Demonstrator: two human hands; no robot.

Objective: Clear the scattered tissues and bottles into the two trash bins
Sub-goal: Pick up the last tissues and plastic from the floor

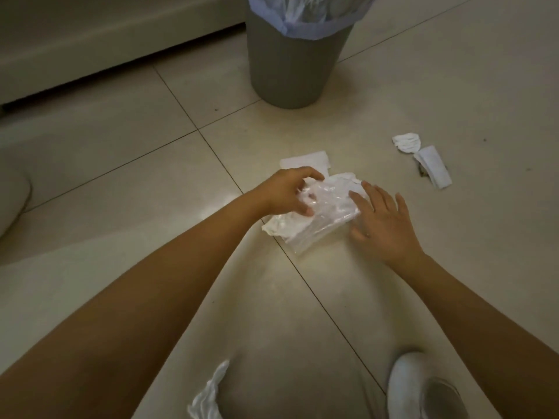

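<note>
A crumpled clear plastic wrapper with white tissue (320, 213) lies on the tiled floor in the middle of the view. My left hand (287, 192) grips its left end, fingers curled over it. My right hand (384, 222) lies flat with fingers spread, its fingertips touching the wrapper's right side. A flat white tissue (305, 161) sits just behind the wrapper. Two more tissues lie to the right, one crumpled (406, 142) and one folded (434, 170). A grey trash bin (290, 62) with a pale blue liner stands beyond.
Another twisted white tissue (208, 394) lies near the bottom edge. A white shoe (414, 385) shows at the lower right. A pale baseboard or furniture edge (90, 49) runs along the far left. Open tiled floor (127, 182) surrounds the pile.
</note>
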